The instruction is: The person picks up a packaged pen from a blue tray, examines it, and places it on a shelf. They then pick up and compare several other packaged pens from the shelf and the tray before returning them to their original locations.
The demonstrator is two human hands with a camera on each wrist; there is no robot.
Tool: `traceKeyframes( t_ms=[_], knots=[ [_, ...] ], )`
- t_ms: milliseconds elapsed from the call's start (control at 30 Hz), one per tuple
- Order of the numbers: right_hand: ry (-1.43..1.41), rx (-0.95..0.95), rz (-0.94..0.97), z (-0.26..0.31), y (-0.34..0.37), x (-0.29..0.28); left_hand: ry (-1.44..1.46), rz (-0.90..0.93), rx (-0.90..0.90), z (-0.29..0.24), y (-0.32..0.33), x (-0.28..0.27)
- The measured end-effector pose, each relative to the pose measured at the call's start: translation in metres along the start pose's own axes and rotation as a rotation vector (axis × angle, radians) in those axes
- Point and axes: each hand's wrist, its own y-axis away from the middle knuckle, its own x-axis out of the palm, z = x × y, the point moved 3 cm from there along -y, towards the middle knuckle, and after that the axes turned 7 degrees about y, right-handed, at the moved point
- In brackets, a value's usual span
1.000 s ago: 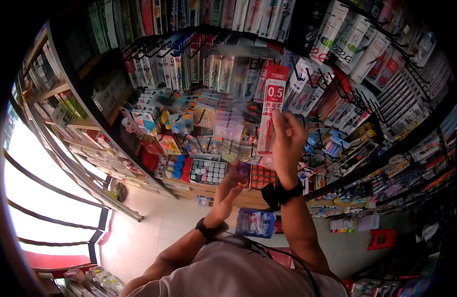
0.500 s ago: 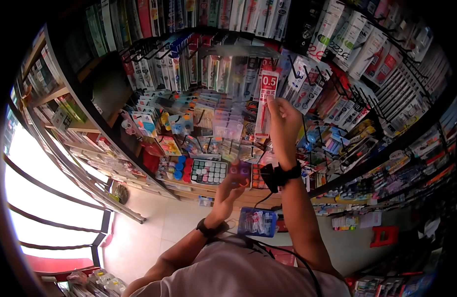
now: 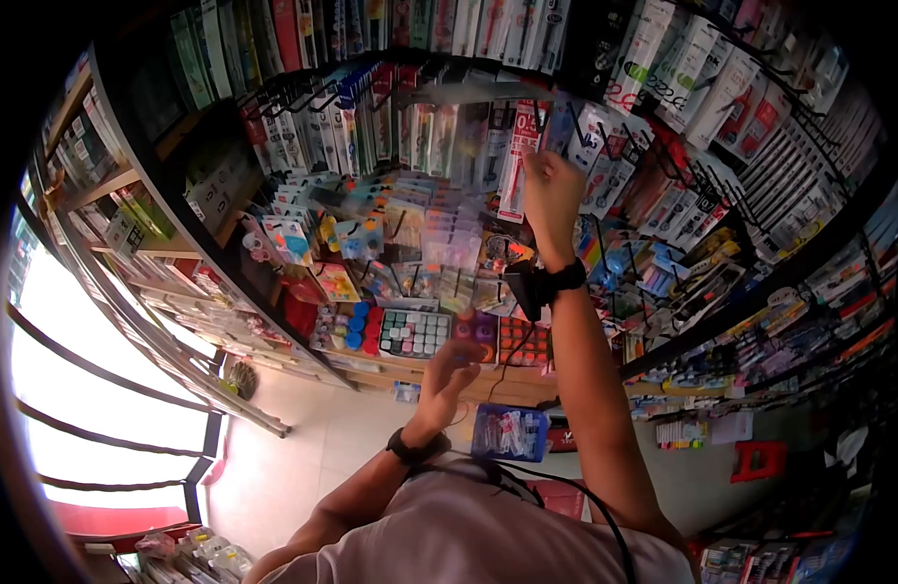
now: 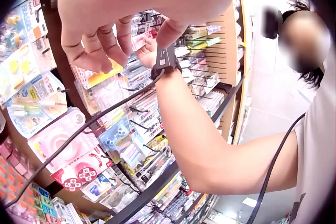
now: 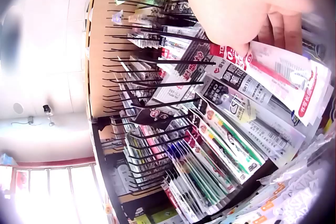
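The right hand [image 3: 554, 200] over there pinches a red-and-white packet [image 3: 514, 177] in front of the display rack [image 3: 386, 371]; the left hand [image 3: 447, 382], fingers loosely bent around nothing, hovers near the rack's lower edge.

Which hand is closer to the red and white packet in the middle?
Right. The right hand holds the red and white packet; the left hand is lower and to the left, not touching it.
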Motion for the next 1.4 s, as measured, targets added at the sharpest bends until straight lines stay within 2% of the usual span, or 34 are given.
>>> traceKeyframes(
  t_ms=[200,233,300,333,400,433,500,600,633,700,733,767,833,900,967,1033,1200,1300,1367,1400],
  knots=[
    [0.069,0.03,0.015,-0.014,0.009,0.002,-0.041,0.016,0.057,0.0,0.001,-0.003],
    [0.071,0.037,0.017,-0.015,0.014,0.0,-0.041,0.015,0.05,0.001,0.002,-0.003],
    [-0.031,-0.065,-0.061,-0.015,0.026,-0.008,-0.04,0.011,-0.012,0.004,0.002,-0.003],
    [-0.038,-0.026,-0.038,-0.008,0.032,-0.016,-0.042,0.013,-0.02,0.006,0.001,-0.003],
    [-0.069,-0.034,-0.016,-0.002,0.043,-0.029,-0.087,0.054,0.041,0.01,-0.001,0.0],
    [-0.101,-0.045,0.008,0.003,0.05,-0.037,-0.088,0.058,0.029,0.012,-0.002,0.003],
    [-0.099,-0.022,0.028,0.013,0.065,-0.056,-0.104,0.182,-0.038,0.017,-0.004,0.011],
    [-0.105,-0.009,0.233,0.01,0.094,-0.076,-0.046,0.29,-0.115,0.018,-0.005,0.026],
    [-0.102,0.007,0.226,0.007,0.105,-0.084,0.018,0.343,-0.151,0.02,-0.007,0.031],
    [-0.09,-0.079,0.442,0.005,0.138,-0.095,0.125,0.401,-0.249,0.034,-0.004,0.034],
    [-0.098,-0.048,0.513,-0.006,0.161,-0.096,0.298,0.38,-0.305,0.033,-0.003,0.039],
    [-0.093,0.002,0.499,-0.019,0.18,-0.101,0.471,0.352,-0.373,0.035,-0.001,0.043],
    [0.152,-0.141,0.663,-0.031,0.221,-0.11,0.282,0.512,-0.516,0.041,0.001,0.039],
    [0.147,-0.032,0.654,-0.058,0.256,-0.126,0.117,0.686,-0.647,0.043,0.014,0.041],
    [0.146,0.116,0.654,-0.081,0.289,-0.146,0.123,0.782,-0.625,0.065,0.027,0.049],
    [0.111,0.21,0.621,-0.073,0.302,-0.17,0.049,0.889,-0.726,0.073,0.034,0.06],
    [0.064,0.424,0.499,-0.103,0.372,-0.205,-0.008,0.999,-0.956,0.091,0.053,0.099],
    [0.086,0.597,0.434,-0.123,0.414,-0.229,0.047,1.042,-0.989,0.115,0.059,0.107],
    [0.134,0.612,0.386,-0.128,0.437,-0.242,0.033,1.078,-1.045,0.13,0.06,0.109],
    [0.114,0.734,0.387,-0.131,0.446,-0.247,0.027,1.108,-1.073,0.138,0.06,0.11]
  ],
)
